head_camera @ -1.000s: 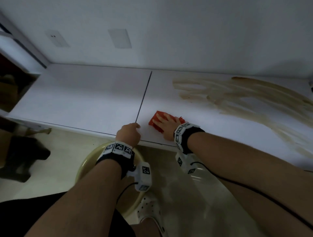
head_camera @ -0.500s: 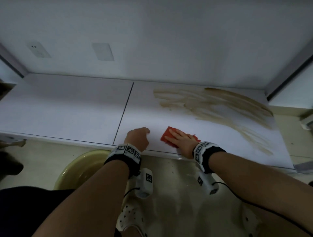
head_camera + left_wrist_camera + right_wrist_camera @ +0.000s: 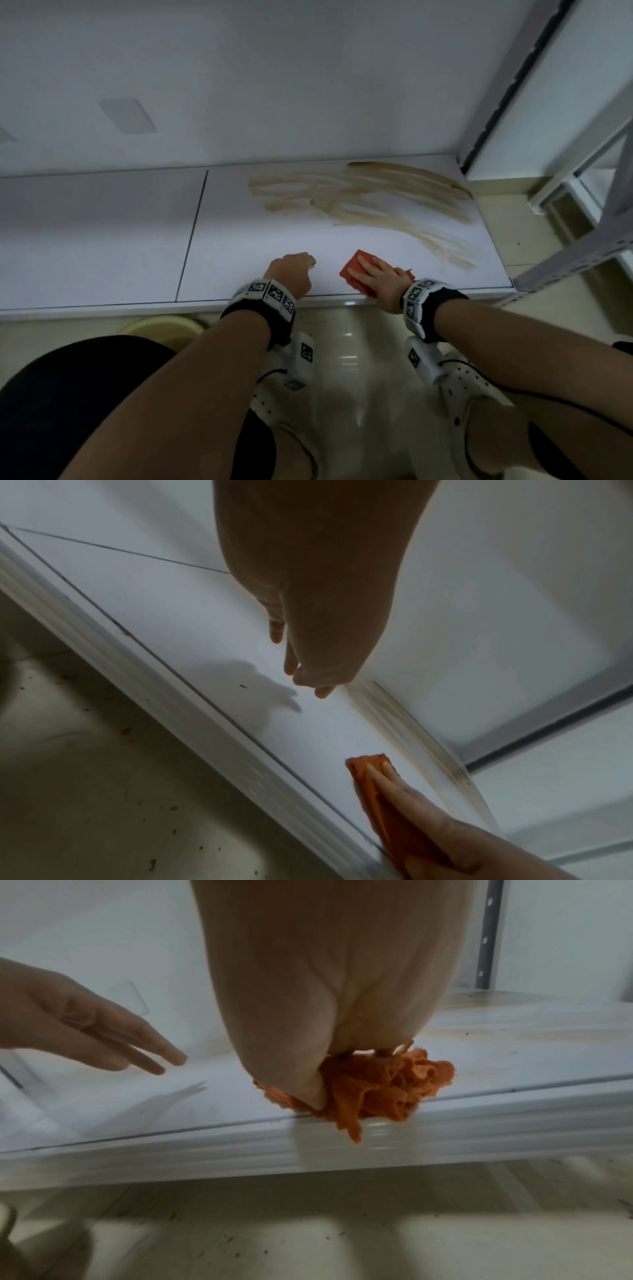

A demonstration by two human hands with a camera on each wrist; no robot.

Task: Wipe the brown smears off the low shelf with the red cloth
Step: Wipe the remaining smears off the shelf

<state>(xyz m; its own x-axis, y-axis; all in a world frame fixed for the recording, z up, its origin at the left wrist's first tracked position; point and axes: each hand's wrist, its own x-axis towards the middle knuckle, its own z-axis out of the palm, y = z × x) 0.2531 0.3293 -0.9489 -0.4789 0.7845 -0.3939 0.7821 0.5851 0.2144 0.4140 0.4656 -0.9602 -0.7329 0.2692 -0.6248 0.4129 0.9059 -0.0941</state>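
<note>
The right hand [image 3: 378,279] lies flat with straight fingers pressing the red cloth [image 3: 356,266] onto the front edge of the low shelf [image 3: 102,240], lower centre of the head view; the brown smears [image 3: 359,202] sit further back and toward the right, untouched. To do this step well, keep the palm flat, press evenly and sweep the cloth back into the streaks with overlapping strokes. The left hand [image 3: 291,274] hovers beside it, fingers relaxed and holding nothing; the palm hides most of the cloth, and its soiling cannot be judged.
</note>
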